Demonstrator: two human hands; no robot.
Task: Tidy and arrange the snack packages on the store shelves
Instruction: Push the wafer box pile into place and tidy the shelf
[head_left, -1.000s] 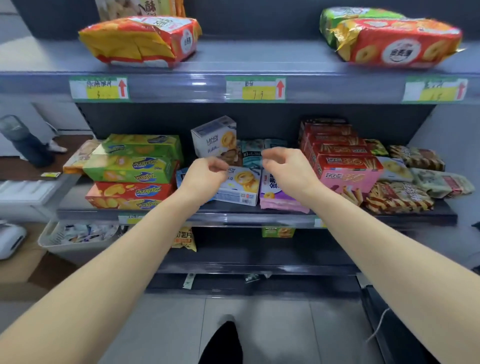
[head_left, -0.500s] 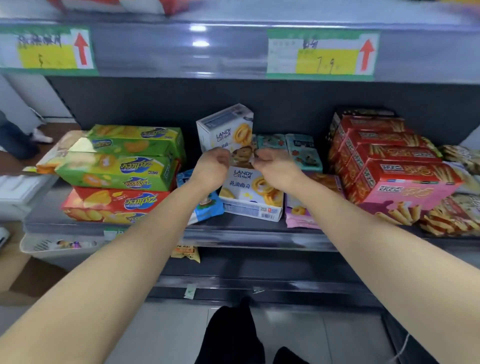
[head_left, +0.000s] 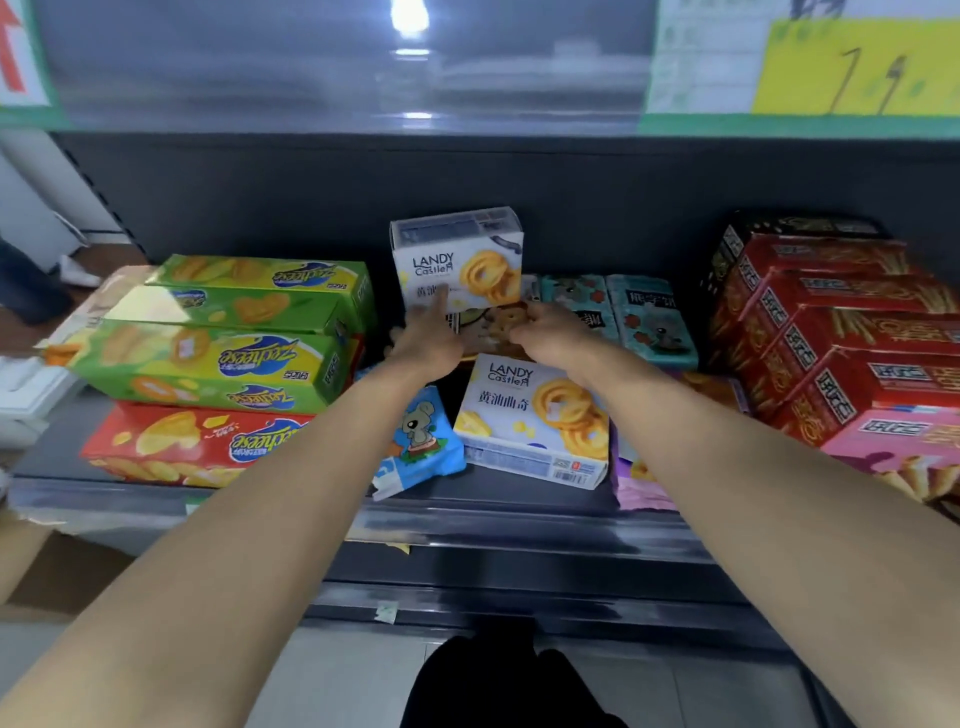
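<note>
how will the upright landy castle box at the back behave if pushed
The upright Landy Castle box is probably stiff: its cardboard edges look crisp. Standing tall, seemingly on a packet, it may tip if pushed high. Likely light, being a cookie box.

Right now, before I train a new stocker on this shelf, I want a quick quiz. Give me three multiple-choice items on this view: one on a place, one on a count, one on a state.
1. Where does the red Zeecheese box lie?
A) under the green Zeecheese boxes
B) on top of them
C) far to their right

2. How many Landy Castle boxes show?
A) one
B) two
C) four

3. How does the rear Landy Castle box stand?
A) upright
B) flat on its face
C) upside down

Answers:
1 A, the green boxes are stacked on it.
2 B, one is at the back and one is in front.
3 A, its lettering reads right way up and its top panel faces up.
</note>
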